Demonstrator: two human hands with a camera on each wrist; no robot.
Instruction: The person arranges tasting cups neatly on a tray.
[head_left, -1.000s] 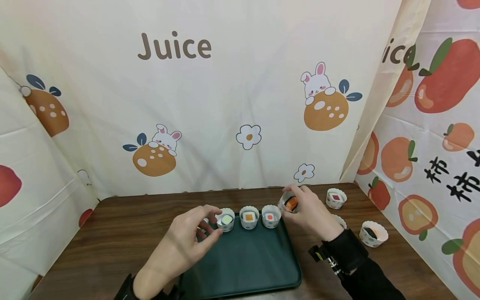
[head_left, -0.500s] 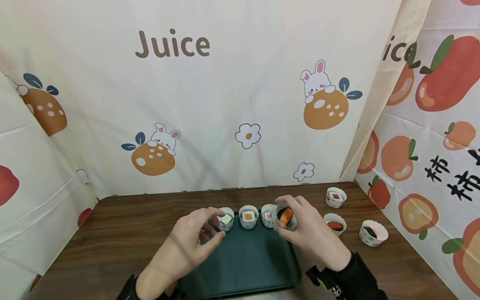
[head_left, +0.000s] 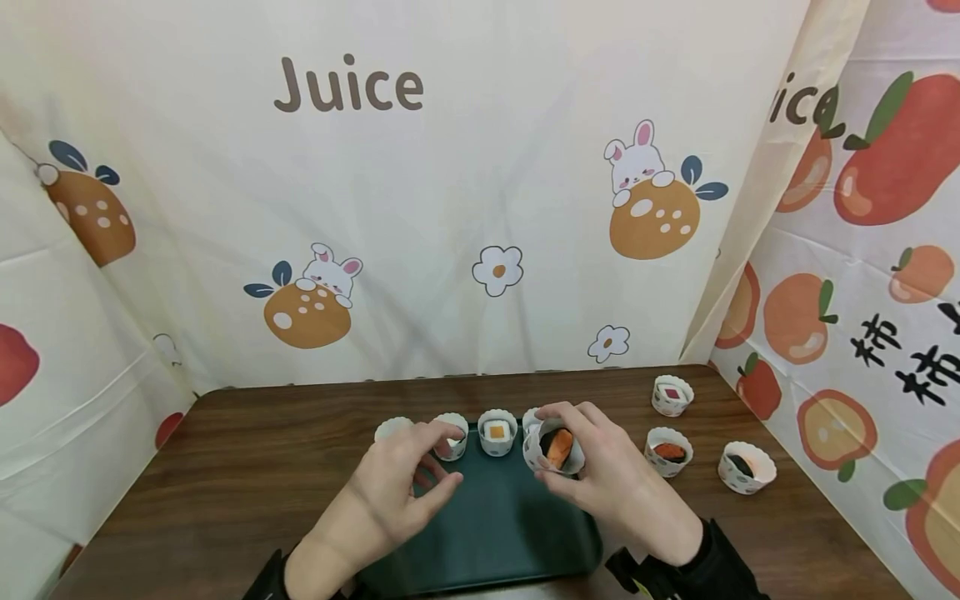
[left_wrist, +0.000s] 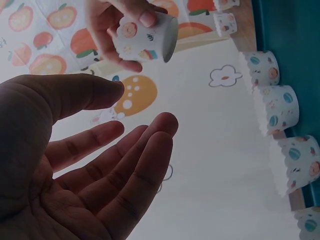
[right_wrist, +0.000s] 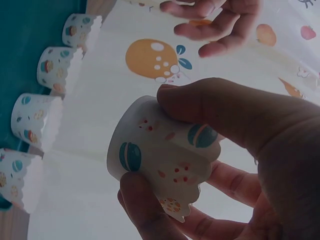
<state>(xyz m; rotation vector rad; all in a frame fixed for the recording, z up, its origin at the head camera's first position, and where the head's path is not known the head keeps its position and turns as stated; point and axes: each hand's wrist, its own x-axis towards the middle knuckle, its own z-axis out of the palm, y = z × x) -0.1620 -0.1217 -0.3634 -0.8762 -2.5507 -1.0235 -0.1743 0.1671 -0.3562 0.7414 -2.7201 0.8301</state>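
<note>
My right hand [head_left: 622,483] holds a white, scallop-edged paper cup [right_wrist: 162,150] between thumb and fingers, raised over the dark green tray [head_left: 495,533]. Inside that cup lies a piece of sushi [head_left: 558,447] with an orange top and a black band. My left hand [head_left: 393,475] hovers at the tray's left side, fingers loosely bent, with nothing between them. Along the tray's far edge stand several similar cups; one shows a square orange-topped piece [head_left: 496,432]. The left hand partly covers the leftmost cup [head_left: 392,427], and the held cup hides most of the rightmost one.
To the right of the tray, three more cups stand on the brown wooden table [head_left: 225,475]: a back cup [head_left: 672,405], a middle cup [head_left: 660,461] and a front cup [head_left: 742,482]. A printed white cloth [head_left: 420,192] hangs behind the table.
My right hand has carried the cup leftward from beyond the tray's right corner to over the tray. The middle cup at right has come into full view. My left hand has shifted slightly right.
</note>
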